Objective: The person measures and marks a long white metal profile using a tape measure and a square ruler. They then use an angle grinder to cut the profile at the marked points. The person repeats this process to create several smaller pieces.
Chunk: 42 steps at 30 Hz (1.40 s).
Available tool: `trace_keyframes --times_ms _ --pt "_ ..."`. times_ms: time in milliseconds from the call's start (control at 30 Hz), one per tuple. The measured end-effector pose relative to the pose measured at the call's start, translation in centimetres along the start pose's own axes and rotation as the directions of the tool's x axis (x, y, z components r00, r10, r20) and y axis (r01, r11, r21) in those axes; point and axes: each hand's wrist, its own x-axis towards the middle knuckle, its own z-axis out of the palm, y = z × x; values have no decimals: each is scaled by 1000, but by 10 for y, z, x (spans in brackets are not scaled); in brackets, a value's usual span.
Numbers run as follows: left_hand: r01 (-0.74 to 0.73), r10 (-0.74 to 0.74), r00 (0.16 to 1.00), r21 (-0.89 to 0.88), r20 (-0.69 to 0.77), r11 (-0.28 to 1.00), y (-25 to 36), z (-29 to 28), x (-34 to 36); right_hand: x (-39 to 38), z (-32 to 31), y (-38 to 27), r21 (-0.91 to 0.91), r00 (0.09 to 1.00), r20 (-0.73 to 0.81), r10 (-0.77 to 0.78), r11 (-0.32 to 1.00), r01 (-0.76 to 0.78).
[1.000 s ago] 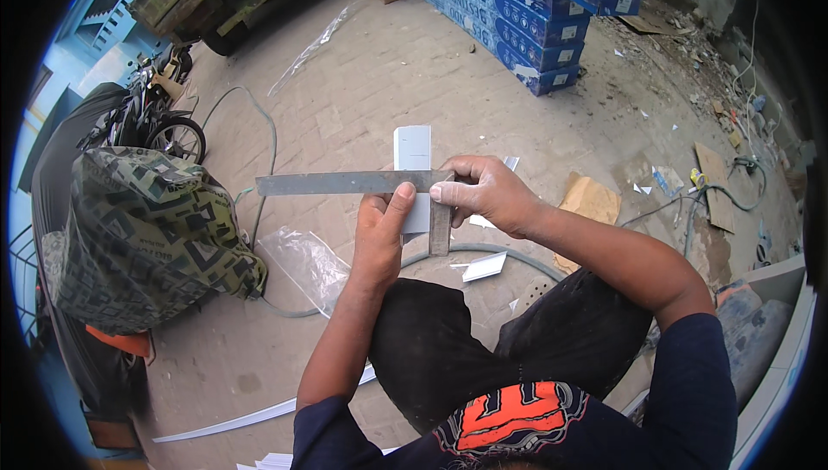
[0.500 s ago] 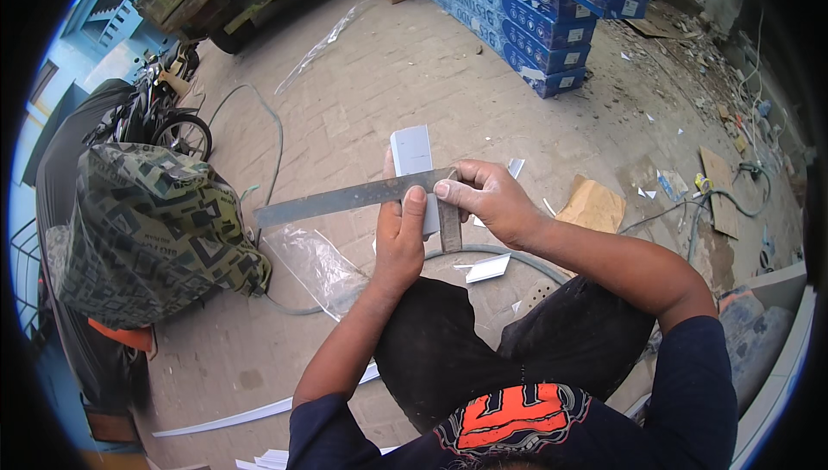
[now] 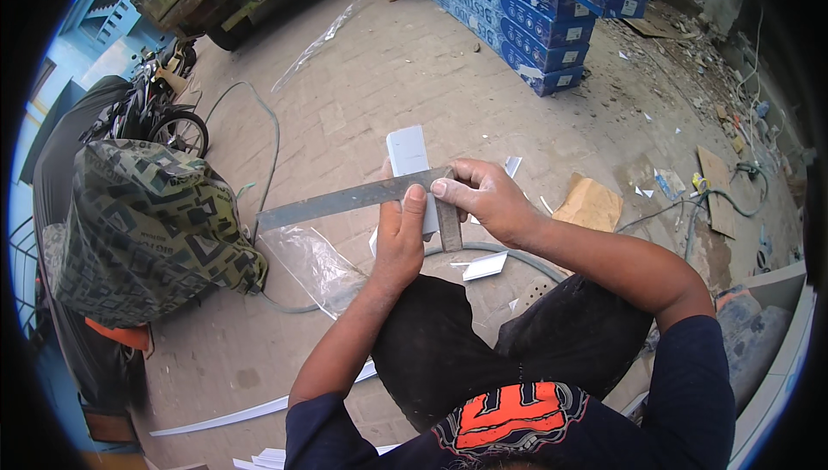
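Note:
A metal try square [image 3: 336,202] lies across a short white plastic strip [image 3: 407,149], its long blade pointing left and its stock [image 3: 449,227] hanging down on the right. My left hand [image 3: 402,233] grips the strip from below, thumb pressed on the blade. At the square's corner, my right hand [image 3: 485,196] pinches the tool between thumb and fingers. The strip's upper end stands out above the blade; part of its lower end is hidden by my fingers.
White offcuts [image 3: 485,266] and a brown paper piece [image 3: 588,203] lie on the paving. A hose [image 3: 278,138] curves around a patterned cover [image 3: 155,224]. Clear plastic [image 3: 315,267] lies near my left arm. Blue boxes [image 3: 552,56] are stacked ahead; a motorcycle [image 3: 155,112] stands far left.
The strip's upper end has tilted slightly to the left and the square's blade has shifted a little with it. Both hands keep their hold.

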Motion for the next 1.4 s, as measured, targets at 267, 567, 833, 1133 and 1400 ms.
trace_keyframes --times_ms 267,567,833,1133,1400 --pt "32 -33 999 -25 -19 999 3 0 1 -1 4 3 42 1000 2 28 999 -29" --pt "-76 76 997 25 -8 997 1 0 0 -5 7 -7 -67 999 -26 -19 998 17" --pt "-100 101 995 43 -15 994 1 3 -1 -4 8 -4 -69 999 -26 -32 997 30" --pt "-107 108 994 60 0 992 0 0 1 -5 10 -5 -89 997 -40 -60 994 57" --pt "-67 68 998 12 -8 998 0 2 -3 -5 9 -6 -62 999 -25 -28 998 27"
